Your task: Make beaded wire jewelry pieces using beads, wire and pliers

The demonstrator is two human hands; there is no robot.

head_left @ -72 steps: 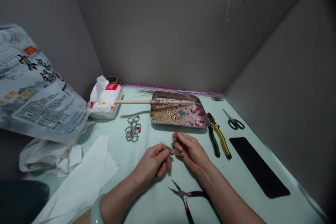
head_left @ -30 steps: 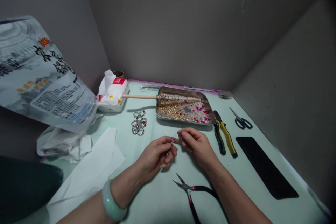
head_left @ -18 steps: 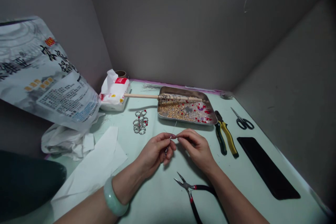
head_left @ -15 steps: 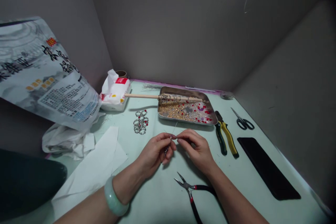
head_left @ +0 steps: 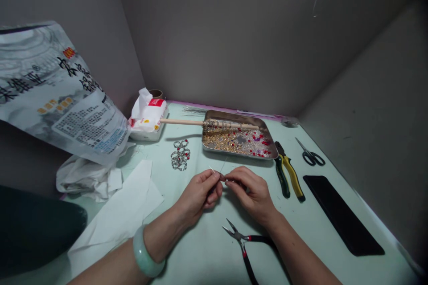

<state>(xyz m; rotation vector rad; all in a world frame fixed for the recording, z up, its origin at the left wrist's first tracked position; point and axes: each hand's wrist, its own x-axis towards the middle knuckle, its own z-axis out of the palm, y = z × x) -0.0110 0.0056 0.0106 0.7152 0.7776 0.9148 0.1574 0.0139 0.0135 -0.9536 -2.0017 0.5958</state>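
Note:
My left hand (head_left: pixel 200 193) is closed in a pinch on a thin wire (head_left: pixel 211 169), whose ends stick up above the fingertips. Against its fingertips, my right hand (head_left: pixel 249 189) is pinched too, at the wire piece; the small part between the fingers is mostly hidden. Behind the hands lies a metal tray (head_left: pixel 240 156) of gold, clear and red beads, with a wooden stick (head_left: pixel 182 122) resting across its rim. Several beaded wire rings (head_left: pixel 180 156) lie left of the tray. Black-handled pliers (head_left: pixel 239 237) lie open in front of my hands.
Green-and-yellow pliers (head_left: pixel 290 173), scissors (head_left: pixel 310 156) and a black flat case (head_left: pixel 341 213) lie at the right. A tissue pack (head_left: pixel 149 118), white paper (head_left: pixel 117 213), crumpled plastic (head_left: pixel 88 178) and a large printed bag (head_left: pixel 67 93) occupy the left. Walls rise behind the table.
The fingers of my left hand have curled in more, and the wire ends now point up at a different angle. My right hand has shifted slightly. The whole view has moved a little.

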